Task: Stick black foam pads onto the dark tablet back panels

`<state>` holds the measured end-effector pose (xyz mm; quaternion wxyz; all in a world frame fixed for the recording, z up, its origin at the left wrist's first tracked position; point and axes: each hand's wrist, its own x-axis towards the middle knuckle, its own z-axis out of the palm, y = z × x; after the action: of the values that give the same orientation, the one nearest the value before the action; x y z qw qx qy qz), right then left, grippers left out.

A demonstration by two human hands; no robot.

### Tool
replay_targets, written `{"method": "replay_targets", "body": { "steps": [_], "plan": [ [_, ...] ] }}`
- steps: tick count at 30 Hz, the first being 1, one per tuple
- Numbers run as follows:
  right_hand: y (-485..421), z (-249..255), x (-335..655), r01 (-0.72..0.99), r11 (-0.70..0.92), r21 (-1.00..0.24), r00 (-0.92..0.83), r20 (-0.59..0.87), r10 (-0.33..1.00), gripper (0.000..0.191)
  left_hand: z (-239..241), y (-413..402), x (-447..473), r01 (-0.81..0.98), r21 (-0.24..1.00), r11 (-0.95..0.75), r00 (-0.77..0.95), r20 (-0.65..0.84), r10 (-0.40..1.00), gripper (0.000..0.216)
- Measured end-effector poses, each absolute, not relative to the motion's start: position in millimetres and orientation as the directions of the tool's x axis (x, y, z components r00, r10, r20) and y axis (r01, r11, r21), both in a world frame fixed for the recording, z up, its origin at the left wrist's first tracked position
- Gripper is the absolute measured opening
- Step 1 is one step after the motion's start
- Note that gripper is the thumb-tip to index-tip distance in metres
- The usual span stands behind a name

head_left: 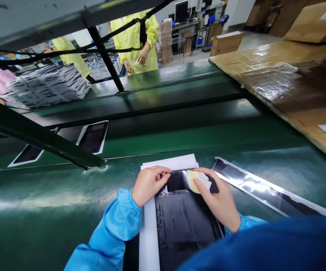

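A flat black panel, like a device's back housing, lies on white sheets in front of me. Across its far end runs a glossy black film strip, with a bright pale-yellow reflection on its right part. My left hand pinches the strip's left end between thumb and fingers, at the panel's far left corner. Thumb and fingers of my right hand close on the strip's right end. Whether the strip touches the panel all along, I cannot tell.
To the right lie long shiny film strips on the green bench. Black panels on white paper rest on the belt beyond. A green post slants at left; wrapped cardboard stands right. People in yellow coats are across the line.
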<state>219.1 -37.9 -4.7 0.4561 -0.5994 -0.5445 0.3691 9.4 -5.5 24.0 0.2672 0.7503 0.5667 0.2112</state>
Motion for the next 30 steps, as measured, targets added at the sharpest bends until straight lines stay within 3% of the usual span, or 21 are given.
{"method": "replay_targets", "body": {
  "steps": [12, 30],
  "plan": [
    [-40, -17, 221, 0.461, 0.123, -0.879, 0.109, 0.194, 0.975, 0.019, 21, -5, 9, 0.716, 0.676, -0.175, 0.260, -0.025, 0.965, 0.020],
    [-41, -16, 221, 0.474, 0.084, -0.876, 0.075, 0.135, 0.988, 0.022, 24, -3, 11, 0.731, 0.665, -0.153, 0.252, -0.054, 0.966, 0.021]
  ]
}}
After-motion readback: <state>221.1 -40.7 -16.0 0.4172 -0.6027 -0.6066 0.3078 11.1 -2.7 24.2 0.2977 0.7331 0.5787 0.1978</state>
